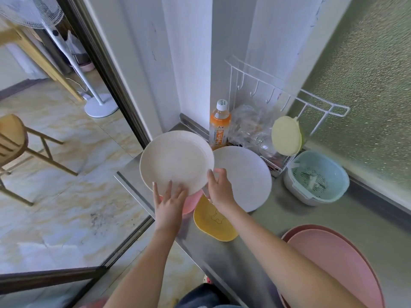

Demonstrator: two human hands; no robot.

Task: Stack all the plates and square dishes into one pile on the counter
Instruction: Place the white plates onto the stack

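Pinching the near right rim of the cream plate (175, 158) with the right hand (219, 187), thumb and fingers curled round the edge. Laying the left hand (170, 196) flat on the near rim, fingers straight and spread, thumb hidden beneath. Holding the plate tilted above the pink dish (192, 202) at the left edge of the worktop (289, 218).

Probably risking a slip here: gripping only one side of a tilted plate, with the far rim hanging unsupported, out towards the worktop's left edge. Risking, too, a pile building too close to that edge, with the pink dish already sitting right beside it and the tiled floor (66, 196) below. Possibly making a wobbly stack by setting the wide white round plate (244, 176) on top of smaller pieces. Leaving the yellow square dish (213, 221) just beside the pink dish, near the front, not yet stacked.

Working on a narrow metal surface. Crowding the back corner: an orange bottle (219, 125), a plastic bag (249, 125), a wire rack (287, 96) holding a pale green lid (285, 135), and a blue strainer basket (315, 176) against the frosted window (367, 74). Sharing the near right end with a pink basin (333, 263). Opening on the left onto a room with a fan (93, 85) and a wooden chair (13, 138).
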